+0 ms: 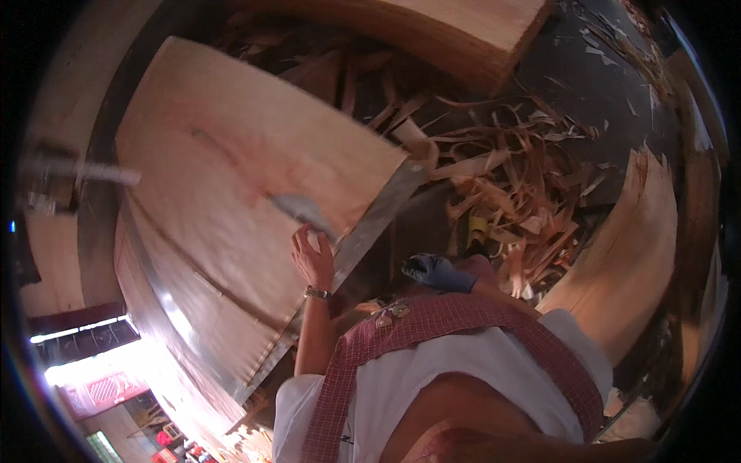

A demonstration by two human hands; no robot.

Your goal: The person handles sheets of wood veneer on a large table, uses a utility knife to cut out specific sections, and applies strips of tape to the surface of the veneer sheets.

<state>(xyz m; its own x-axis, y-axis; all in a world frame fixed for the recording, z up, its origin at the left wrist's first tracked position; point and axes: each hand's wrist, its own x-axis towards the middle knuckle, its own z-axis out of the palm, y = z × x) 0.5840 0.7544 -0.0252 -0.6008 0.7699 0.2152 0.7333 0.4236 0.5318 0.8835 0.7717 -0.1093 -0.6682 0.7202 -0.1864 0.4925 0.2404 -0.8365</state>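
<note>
A broad sheet of pale wood veneer (255,116) lies over a metal-edged surface in front of me and to my left. Its grain carries a reddish streak, and a grey, elongated gap or patch (289,204) shows near its right edge. My left hand (312,258), bare with a metal band at the wrist, rests at the near end of that patch, fingers loosely bent and apart. In a blue glove, my right hand (438,272) is held before my waist with its fingers curled. A small dark shape shows at its fingertips, too unclear to name.
Veneer scraps (517,177) lie heaped on the dark floor beyond my right hand. At the top stands a thick stack of wood sheets (463,31). A large curved veneer piece (625,262) leans at my right. Blurred metal machine parts (58,181) are at far left.
</note>
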